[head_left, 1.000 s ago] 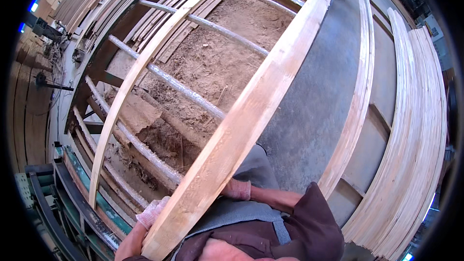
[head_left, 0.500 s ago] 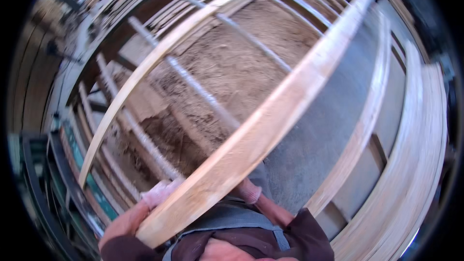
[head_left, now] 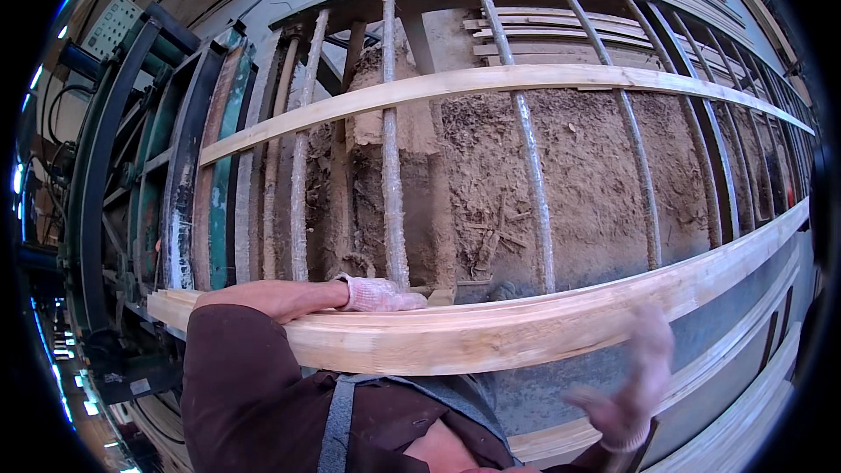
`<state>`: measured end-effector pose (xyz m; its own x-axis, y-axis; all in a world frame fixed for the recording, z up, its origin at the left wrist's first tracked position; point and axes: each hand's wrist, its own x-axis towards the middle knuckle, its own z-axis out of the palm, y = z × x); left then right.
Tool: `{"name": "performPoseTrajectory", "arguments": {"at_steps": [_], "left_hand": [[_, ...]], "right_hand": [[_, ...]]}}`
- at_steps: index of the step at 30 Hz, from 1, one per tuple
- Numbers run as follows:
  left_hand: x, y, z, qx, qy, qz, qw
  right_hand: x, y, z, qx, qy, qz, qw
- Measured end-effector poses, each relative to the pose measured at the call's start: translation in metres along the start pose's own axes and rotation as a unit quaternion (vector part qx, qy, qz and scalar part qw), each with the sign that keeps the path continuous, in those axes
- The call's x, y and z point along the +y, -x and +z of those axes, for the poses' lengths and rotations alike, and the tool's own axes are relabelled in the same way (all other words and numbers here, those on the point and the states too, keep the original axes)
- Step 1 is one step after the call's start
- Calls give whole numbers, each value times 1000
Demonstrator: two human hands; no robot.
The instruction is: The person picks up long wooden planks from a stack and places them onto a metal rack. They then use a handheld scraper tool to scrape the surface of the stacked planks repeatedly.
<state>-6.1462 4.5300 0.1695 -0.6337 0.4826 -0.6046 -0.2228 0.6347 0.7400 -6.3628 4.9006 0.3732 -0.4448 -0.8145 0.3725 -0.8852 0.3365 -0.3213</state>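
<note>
A long pale wooden board runs from left to right close in front of my body, on the near side of the roller frame; layered edges show at its left end. My left hand, in a whitish knit glove, lies flat along its far edge with the fingers stretched to the right. That forearm crosses over the wood. Nearer to me than the board, my gloved right hand is raised and blurred, its thumb apart from the fingers, with nothing seen in it. Another narrow board lies across the rollers farther off.
Metal rollers span the frame above a bed of brown sawdust and scraps. A green and black machine stands at left, with a control panel behind it. More boards lie at lower right; stacked strips lie beyond the rollers.
The view has turned, and the near board, slanted before, now runs crosswise in front of me. My right hand, at the board's underside earlier, is now apart from it and raised at right.
</note>
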Motion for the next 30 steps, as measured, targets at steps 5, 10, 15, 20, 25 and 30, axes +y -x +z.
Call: {"name": "performPoseTrajectory", "arguments": {"at_steps": [5,10,15,20,25,30], "left_hand": [[-19,-9,13,-31,75,-20,997],[-15,-1,15,-33,87,13,996],[61,88,-61,27,-220,-297,929],[127,162,-64,589,-279,-24,758],[132,109,59,571,-123,-139,800],[140,58,114,498,-123,-286,809]], "right_hand": [[-9,-49,56,-198,27,-65,978],[-8,-50,68,-201,58,-85,974],[-36,-90,97,-271,26,-80,959],[41,-125,177,-173,-48,-71,981],[70,-126,244,-158,-68,-67,983],[86,-128,244,-212,-33,-62,975]]}}
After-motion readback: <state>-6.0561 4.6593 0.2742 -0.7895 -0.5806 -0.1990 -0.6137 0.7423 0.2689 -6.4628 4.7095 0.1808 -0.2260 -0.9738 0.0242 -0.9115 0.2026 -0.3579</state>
